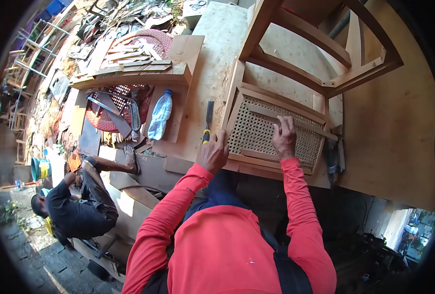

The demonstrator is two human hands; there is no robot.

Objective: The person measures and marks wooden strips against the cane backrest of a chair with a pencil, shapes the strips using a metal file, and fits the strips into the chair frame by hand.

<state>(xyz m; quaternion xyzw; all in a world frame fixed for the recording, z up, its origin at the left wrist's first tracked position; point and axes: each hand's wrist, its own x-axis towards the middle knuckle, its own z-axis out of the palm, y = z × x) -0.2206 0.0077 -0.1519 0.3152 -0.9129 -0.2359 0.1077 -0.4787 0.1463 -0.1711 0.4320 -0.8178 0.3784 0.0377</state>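
A chair frame (281,20) lies on the workbench, its woven cane panel (256,131) facing up. My left hand (213,153) is at the panel's near left corner, bent fingers against the wooden edge. Beside those fingers lies a chisel (209,115) with a yellow and black handle; my hand hides the handle's end. Over the cane, my right hand (284,138) has its curled fingertips on a thin wooden strip (308,127) that crosses the panel at a slant. A second strip (256,155) lies along the panel's near side, partly behind my right wrist.
Left of the chisel are a plastic bottle (160,115), a clamp (134,115) and a thick board (129,76) with wood scraps. Another person (82,208) sits low at the left. Plywood (388,132) stretches along the right side.
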